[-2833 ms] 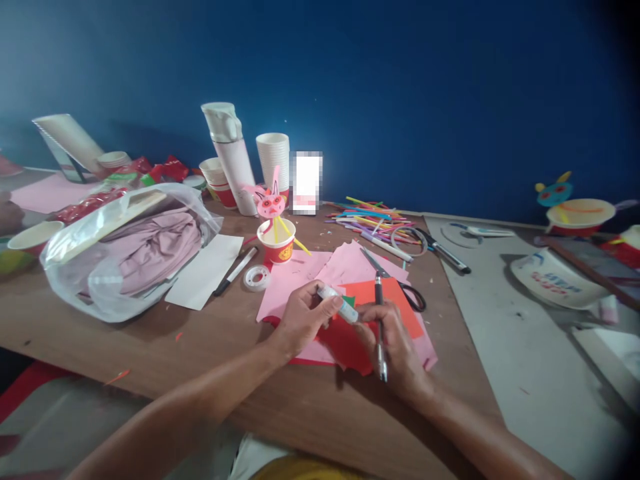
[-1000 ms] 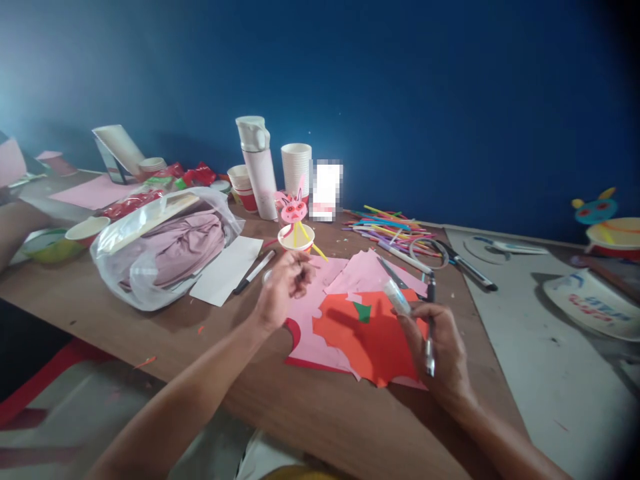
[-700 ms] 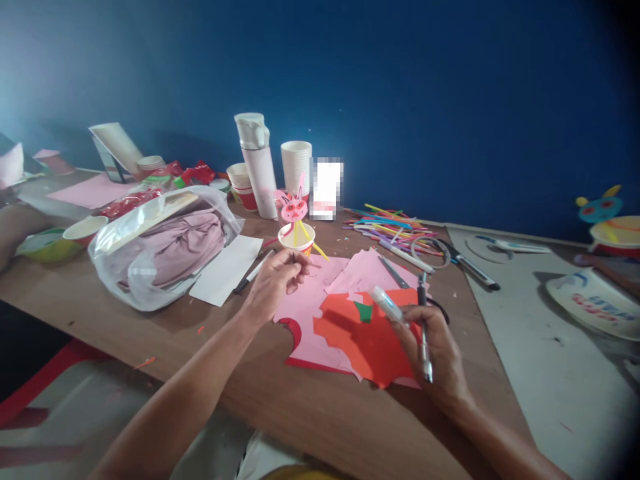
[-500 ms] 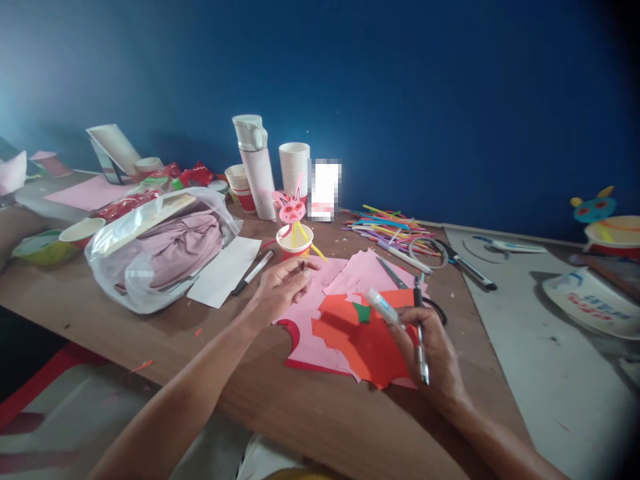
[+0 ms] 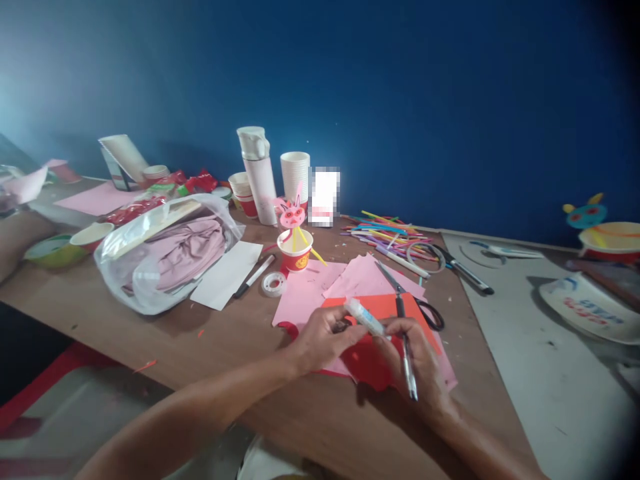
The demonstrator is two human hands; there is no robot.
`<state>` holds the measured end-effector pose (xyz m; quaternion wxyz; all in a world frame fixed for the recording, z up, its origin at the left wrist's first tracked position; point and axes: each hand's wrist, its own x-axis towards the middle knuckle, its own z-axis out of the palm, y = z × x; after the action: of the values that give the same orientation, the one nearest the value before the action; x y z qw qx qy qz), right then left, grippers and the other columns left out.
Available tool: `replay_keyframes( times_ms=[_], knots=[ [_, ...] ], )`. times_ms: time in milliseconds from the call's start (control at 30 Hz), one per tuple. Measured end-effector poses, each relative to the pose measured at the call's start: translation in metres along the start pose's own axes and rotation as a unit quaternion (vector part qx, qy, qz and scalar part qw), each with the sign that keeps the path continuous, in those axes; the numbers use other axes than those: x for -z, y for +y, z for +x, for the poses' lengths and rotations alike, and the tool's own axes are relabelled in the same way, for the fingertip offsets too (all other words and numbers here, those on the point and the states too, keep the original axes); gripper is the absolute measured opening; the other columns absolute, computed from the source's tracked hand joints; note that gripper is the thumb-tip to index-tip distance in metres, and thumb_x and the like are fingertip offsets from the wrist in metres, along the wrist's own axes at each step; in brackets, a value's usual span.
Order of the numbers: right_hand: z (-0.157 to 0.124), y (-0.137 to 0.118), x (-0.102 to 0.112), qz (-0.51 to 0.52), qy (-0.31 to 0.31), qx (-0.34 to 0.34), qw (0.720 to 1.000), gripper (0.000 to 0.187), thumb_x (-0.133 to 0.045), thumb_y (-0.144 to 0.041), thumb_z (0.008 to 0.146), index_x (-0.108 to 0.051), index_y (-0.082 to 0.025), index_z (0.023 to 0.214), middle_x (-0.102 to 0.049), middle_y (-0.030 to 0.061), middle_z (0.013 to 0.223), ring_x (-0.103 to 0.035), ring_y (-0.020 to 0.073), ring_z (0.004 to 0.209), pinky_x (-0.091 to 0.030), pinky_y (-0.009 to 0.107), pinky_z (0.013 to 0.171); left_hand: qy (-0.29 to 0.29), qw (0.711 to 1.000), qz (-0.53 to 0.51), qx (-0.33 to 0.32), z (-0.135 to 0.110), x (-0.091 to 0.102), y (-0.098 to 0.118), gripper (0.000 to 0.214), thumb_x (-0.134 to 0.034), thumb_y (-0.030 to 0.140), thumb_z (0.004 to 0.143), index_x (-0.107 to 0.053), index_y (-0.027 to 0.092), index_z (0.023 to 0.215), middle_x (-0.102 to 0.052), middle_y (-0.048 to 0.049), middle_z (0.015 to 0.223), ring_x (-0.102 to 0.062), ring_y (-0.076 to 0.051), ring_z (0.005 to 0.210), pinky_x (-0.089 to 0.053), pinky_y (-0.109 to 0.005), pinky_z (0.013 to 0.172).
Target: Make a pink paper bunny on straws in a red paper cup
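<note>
My right hand is closed round a small clear tube with blue print and a whitish end, and a black-and-silver pen runs between its fingers. Close by, my left hand is curled with thumb and fingers together beside the tube. Something small and dark shows between its fingers, too hidden to name. Beneath both hands lie orange paper and pink paper with cut edges. Black-handled scissors rest on the papers to the right.
A paper cup carrying a pink paper animal face stands behind the papers. Left of it are a tape roll, a marker, white card and a plastic bag. Straws and a cutter lie at right. Someone's arm shows far left.
My left hand has moved right and down to the tube, uncovering the tape roll and hiding the green scrap. My right hand has shifted slightly left, still holding tube and pen.
</note>
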<state>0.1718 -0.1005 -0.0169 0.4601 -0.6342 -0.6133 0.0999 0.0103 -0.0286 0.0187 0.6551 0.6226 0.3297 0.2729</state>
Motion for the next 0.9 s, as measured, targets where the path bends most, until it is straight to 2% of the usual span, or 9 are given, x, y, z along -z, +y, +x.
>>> replay_keyframes(
  times_ms=[100, 200, 433, 533, 633, 733, 833, 900],
  knots=[
    [-0.002, -0.007, -0.001, 0.004, -0.015, 0.027, 1.000, 0.013, -0.055, -0.033, 0.082, -0.048, -0.022, 0.078, -0.057, 0.0006, 0.073, -0.056, 0.0154, 0.063, -0.046, 0.026, 0.056, -0.008, 0.999, -0.036, -0.019, -0.002, -0.006, 0.003, 0.030, -0.059, 0.037, 0.078, -0.066, 0.012, 0.092, -0.059, -0.0025, 0.074, -0.050, -0.010, 0.065, -0.040, -0.021, 0.061],
    [-0.002, -0.012, -0.002, 0.007, -0.040, 0.053, 0.998, 0.010, -0.055, -0.028, 0.083, -0.048, -0.022, 0.077, -0.056, 0.0001, 0.074, -0.055, 0.0151, 0.065, -0.045, 0.026, 0.059, -0.013, 0.997, -0.067, -0.027, -0.004, -0.005, 0.009, 0.029, -0.061, 0.037, 0.076, -0.067, 0.012, 0.091, -0.062, -0.0040, 0.080, -0.054, -0.014, 0.075, -0.042, -0.023, 0.071],
    [0.000, -0.012, -0.004, 0.003, -0.063, 0.073, 0.995, 0.010, -0.056, -0.022, 0.082, -0.049, -0.021, 0.074, -0.056, 0.0004, 0.072, -0.055, 0.0165, 0.069, -0.045, 0.028, 0.062, -0.013, 0.996, -0.086, 0.005, -0.002, -0.002, 0.001, 0.036, -0.061, 0.043, 0.076, -0.064, 0.014, 0.096, -0.049, 0.0032, 0.057, -0.044, -0.008, 0.053, -0.037, -0.020, 0.054],
    [0.000, -0.009, -0.004, 0.013, -0.069, 0.066, 0.995, 0.006, -0.054, -0.021, 0.083, -0.049, -0.022, 0.082, -0.061, 0.0027, 0.083, -0.059, 0.0185, 0.077, -0.048, 0.031, 0.068, 0.005, 0.999, -0.049, 0.002, 0.000, 0.006, 0.001, 0.034, -0.059, 0.044, 0.077, -0.061, 0.014, 0.093, -0.046, 0.0046, 0.054, -0.038, -0.006, 0.046, -0.033, -0.019, 0.047],
    [-0.001, -0.004, -0.003, 0.034, -0.070, 0.058, 0.995, 0.008, -0.052, -0.019, 0.085, -0.047, -0.023, 0.091, -0.063, 0.0049, 0.095, -0.061, 0.0198, 0.087, -0.049, 0.035, 0.075, 0.067, 0.997, 0.025, -0.013, 0.001, 0.027, 0.011, 0.031, -0.057, 0.042, 0.078, -0.060, 0.015, 0.092, -0.048, 0.0034, 0.059, -0.040, -0.006, 0.048, -0.034, -0.018, 0.046],
    [-0.003, -0.001, -0.002, 0.025, -0.073, 0.067, 0.995, 0.011, -0.051, -0.016, 0.084, -0.048, -0.023, 0.093, -0.063, 0.0057, 0.095, -0.061, 0.0209, 0.088, -0.049, 0.037, 0.076, 0.144, 0.982, 0.118, -0.031, -0.005, 0.060, 0.024, 0.027, -0.057, 0.039, 0.078, -0.059, 0.016, 0.092, -0.054, 0.0020, 0.065, -0.043, -0.007, 0.051, -0.038, -0.019, 0.050],
    [-0.005, -0.001, -0.003, 0.023, -0.088, 0.083, 0.992, 0.014, -0.052, -0.014, 0.083, -0.049, -0.023, 0.094, -0.062, 0.0065, 0.095, -0.058, 0.0214, 0.089, -0.048, 0.037, 0.077, 0.224, 0.952, 0.201, -0.050, -0.021, 0.096, 0.030, 0.026, -0.055, 0.038, 0.079, -0.056, 0.016, 0.092, -0.062, -0.0021, 0.078, -0.055, -0.012, 0.064, -0.043, -0.022, 0.059],
    [-0.004, -0.002, -0.003, 0.019, -0.099, 0.086, 0.991, 0.014, -0.052, -0.015, 0.084, -0.049, -0.023, 0.094, -0.061, 0.0055, 0.092, -0.057, 0.0209, 0.089, -0.047, 0.037, 0.077, 0.271, 0.917, 0.289, -0.040, -0.033, 0.117, 0.027, 0.025, -0.053, 0.039, 0.080, -0.055, 0.016, 0.090, -0.063, -0.0028, 0.080, -0.058, -0.015, 0.070, -0.044, -0.024, 0.064]
  ],
)
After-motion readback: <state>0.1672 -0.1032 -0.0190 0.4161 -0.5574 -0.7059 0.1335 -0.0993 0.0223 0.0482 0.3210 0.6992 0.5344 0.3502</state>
